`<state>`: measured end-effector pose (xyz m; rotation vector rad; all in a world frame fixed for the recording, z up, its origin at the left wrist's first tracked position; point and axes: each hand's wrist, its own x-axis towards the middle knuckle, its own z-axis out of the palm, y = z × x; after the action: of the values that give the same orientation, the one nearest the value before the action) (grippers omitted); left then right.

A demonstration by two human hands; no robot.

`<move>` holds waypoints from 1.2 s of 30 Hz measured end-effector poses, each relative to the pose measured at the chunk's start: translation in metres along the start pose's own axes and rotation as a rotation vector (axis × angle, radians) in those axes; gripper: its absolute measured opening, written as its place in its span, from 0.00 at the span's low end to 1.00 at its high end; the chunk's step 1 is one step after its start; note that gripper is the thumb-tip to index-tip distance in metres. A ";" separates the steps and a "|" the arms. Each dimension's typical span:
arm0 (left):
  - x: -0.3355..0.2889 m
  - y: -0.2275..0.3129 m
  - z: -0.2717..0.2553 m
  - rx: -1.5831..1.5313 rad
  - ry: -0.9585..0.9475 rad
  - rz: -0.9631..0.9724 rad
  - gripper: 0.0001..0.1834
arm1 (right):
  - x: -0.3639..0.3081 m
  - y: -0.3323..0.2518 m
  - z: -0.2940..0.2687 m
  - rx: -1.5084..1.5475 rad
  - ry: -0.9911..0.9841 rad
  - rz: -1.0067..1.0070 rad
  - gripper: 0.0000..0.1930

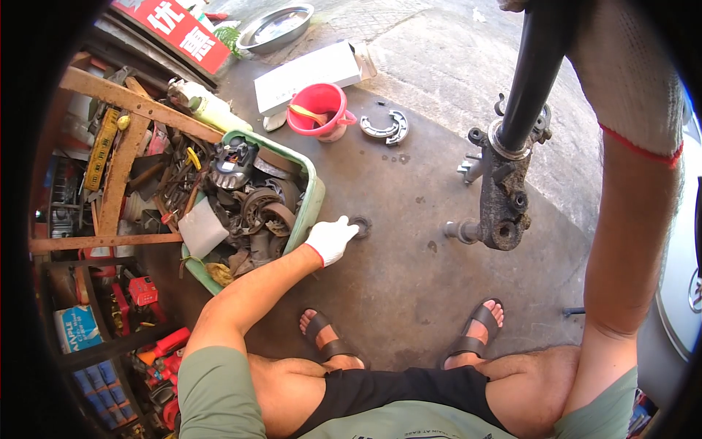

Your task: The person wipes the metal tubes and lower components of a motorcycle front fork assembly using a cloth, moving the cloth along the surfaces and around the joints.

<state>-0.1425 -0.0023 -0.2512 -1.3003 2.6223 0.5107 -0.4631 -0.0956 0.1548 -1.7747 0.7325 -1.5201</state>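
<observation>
My left hand (333, 240), in a white glove with red trim, reaches out beside the green bin. Its fingers are closed at the edge of a dark metal ring (360, 227). At the upper right, my right hand (621, 80), gloved too, is raised by a thick black tube (537, 69). Its fingertips show beyond the tube near the top edge, closed round it; part of the grip is cut off. The tube stands tilted. A greasy cast metal bracket (504, 197) with a bolt and a short stub is at its lower end.
The green bin (316, 197) is full of worn metal parts. Beyond it are a red bucket (344, 121), a long white box (307, 77), curved brake shoes (398, 128) and a metal basin (296, 28). Crowded shelves (110, 241) line the left side. My sandalled feet are below.
</observation>
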 end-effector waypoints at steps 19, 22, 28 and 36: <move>0.015 0.027 -0.015 -0.238 -0.328 -0.306 0.24 | 0.011 -0.033 -0.036 0.156 -0.201 0.415 0.17; 0.000 0.030 -0.023 -0.254 -0.353 -0.317 0.25 | 0.010 0.007 -0.010 -0.036 -0.077 0.197 0.22; 0.006 0.055 -0.021 -0.358 -0.351 -0.196 0.20 | 0.020 0.010 -0.016 -0.078 0.049 0.131 0.17; 0.016 0.076 -0.022 -0.441 -0.276 -0.049 0.15 | 0.035 0.023 -0.033 -0.226 0.173 0.095 0.17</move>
<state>-0.2128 0.0207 -0.2181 -1.2853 2.3204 1.2169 -0.4900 -0.1410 0.1606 -1.7550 1.0973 -1.5922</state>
